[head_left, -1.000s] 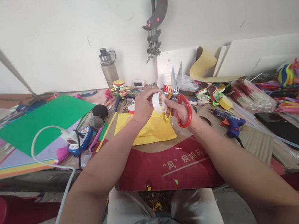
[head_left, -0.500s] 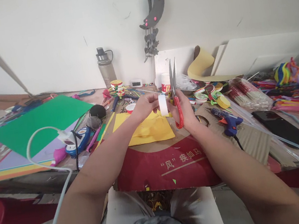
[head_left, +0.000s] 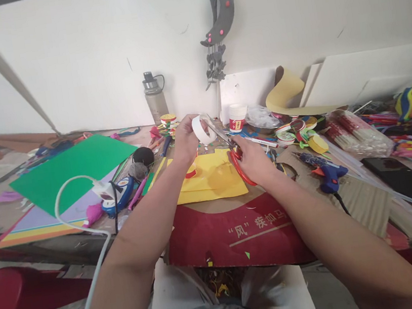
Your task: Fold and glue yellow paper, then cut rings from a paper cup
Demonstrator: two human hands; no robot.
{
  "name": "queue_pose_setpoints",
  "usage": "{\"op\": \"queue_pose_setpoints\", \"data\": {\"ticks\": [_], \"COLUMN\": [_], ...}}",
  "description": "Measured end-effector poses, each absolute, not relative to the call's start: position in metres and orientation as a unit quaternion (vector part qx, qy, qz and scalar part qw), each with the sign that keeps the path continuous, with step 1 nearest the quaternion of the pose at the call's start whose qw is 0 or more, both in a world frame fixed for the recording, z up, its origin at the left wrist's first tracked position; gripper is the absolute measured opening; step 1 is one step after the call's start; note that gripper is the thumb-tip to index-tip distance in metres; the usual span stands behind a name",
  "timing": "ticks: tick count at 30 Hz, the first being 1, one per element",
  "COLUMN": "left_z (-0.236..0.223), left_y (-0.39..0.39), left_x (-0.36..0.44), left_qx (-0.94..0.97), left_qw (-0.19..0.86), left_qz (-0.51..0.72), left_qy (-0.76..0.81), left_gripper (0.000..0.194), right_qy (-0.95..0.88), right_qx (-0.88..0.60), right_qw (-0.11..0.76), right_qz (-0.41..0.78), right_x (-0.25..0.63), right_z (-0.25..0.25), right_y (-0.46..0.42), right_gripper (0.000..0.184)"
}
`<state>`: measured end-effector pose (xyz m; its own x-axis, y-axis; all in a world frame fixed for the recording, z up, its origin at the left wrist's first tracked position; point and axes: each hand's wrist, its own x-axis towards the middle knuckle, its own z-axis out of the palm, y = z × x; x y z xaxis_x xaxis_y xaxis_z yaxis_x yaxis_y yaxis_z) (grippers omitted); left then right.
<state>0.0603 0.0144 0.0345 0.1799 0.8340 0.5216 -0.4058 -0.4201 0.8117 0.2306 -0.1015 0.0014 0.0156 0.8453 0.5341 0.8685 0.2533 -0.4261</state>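
My left hand (head_left: 185, 139) holds a white roll of tape (head_left: 201, 129) raised above the table. My right hand (head_left: 253, 160) grips red-handled scissors (head_left: 234, 156), whose blades point up and left and reach the roll. Below both hands a yellow paper sheet (head_left: 213, 181) lies on a red and brown cardboard piece (head_left: 239, 229), and a small red ring lies on the yellow sheet.
A green paper sheet (head_left: 73, 169) and a coloured paper stack lie left, with a white cable (head_left: 80, 228) and a blue glue gun (head_left: 121, 194). Another blue glue gun (head_left: 327, 175), a black phone (head_left: 411, 182), sticks and pipe cleaners crowd the right. A bottle (head_left: 155, 99) and paper cups (head_left: 237, 117) stand at the wall.
The scissors have tipped from upright to pointing up-left at the roll. My left hand lifted the roll higher and turned it; my right hand dropped lower.
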Motion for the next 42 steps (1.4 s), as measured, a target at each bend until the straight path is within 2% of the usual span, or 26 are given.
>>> {"op": "queue_pose_setpoints", "data": {"ticks": [3,9,14,22,27,42], "left_z": [0.032,0.037,0.035,0.032,0.036,0.040], "left_y": [0.014,0.007,0.005,0.008,0.004,0.003], "left_x": [0.062,0.067,0.069,0.068,0.069,0.067], "left_qx": [0.584,0.572,0.564,0.549,0.531,0.541], "left_qw": [0.521,0.514,0.504,0.519,0.544,0.556], "left_qz": [0.604,0.611,0.621,0.625,0.619,0.592], "left_qy": [0.152,0.189,0.205,0.196,0.198,0.218], "left_gripper": [0.038,0.040,0.049,0.046,0.051,0.048], "right_qy": [-0.694,-0.688,-0.687,-0.686,-0.681,-0.680], "right_qx": [-0.633,-0.655,-0.657,-0.667,-0.674,-0.682], "right_qw": [0.342,0.312,0.309,0.287,0.281,0.263], "right_qz": [-0.030,-0.031,-0.030,-0.035,-0.047,-0.051], "right_x": [0.229,0.226,0.225,0.223,0.221,0.221], "right_z": [0.005,0.009,0.011,0.014,0.013,0.017], "right_y": [-0.104,-0.108,-0.109,-0.110,-0.111,-0.112], "right_gripper": [0.044,0.053,0.049,0.042,0.037,0.047]}}
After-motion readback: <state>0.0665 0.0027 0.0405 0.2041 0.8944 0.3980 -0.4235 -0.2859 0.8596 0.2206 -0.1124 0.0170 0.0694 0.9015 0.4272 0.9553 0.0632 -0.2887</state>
